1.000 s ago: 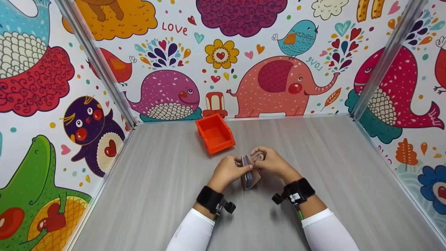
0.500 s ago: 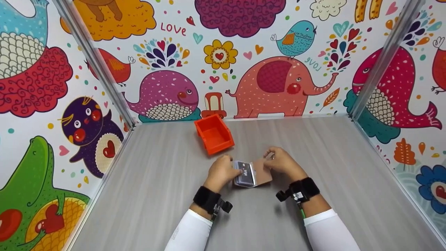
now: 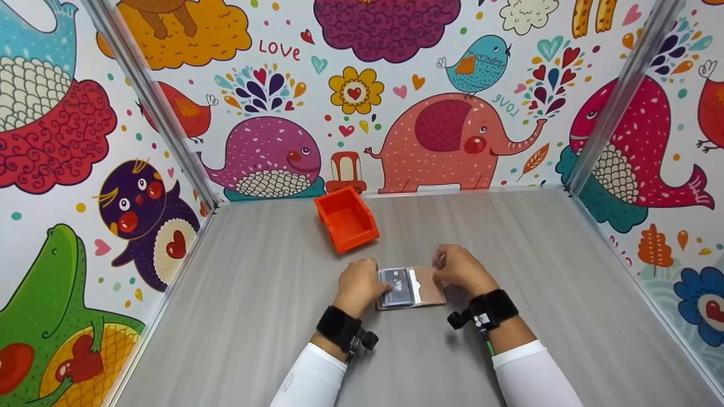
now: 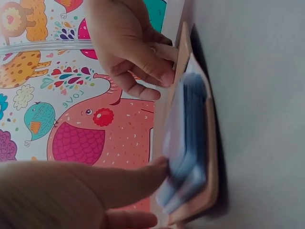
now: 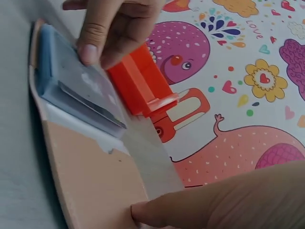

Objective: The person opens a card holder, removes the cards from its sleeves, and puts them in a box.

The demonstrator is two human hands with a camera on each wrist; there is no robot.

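A tan card holder [image 3: 431, 286] lies spread open on the table, its clear sleeves [image 3: 397, 287] on the left half holding dark cards, the top one with pale lettering. My left hand [image 3: 358, 286] grips the left half, thumb on the sleeves. In the right wrist view, that thumb presses on the sleeve stack [image 5: 78, 78]. My right hand [image 3: 461, 267] pinches the outer edge of the bare right cover, its thumb on the inner face. The left wrist view shows the stack edge-on [image 4: 190, 129], thick and bluish. Fingertips under the cover are hidden.
An orange plastic bin [image 3: 346, 219] stands behind the left hand, near the back wall. Printed cartoon panels [image 3: 452, 141] enclose the grey wood-grain table [image 3: 271, 271] at the back and both sides. Black straps with small cameras [image 3: 340, 328] sit on both wrists.
The card holder has gone from nearly closed and upright to spread flat on the table. My right hand has drawn its cover to the right, while the left hand has shifted slightly left.
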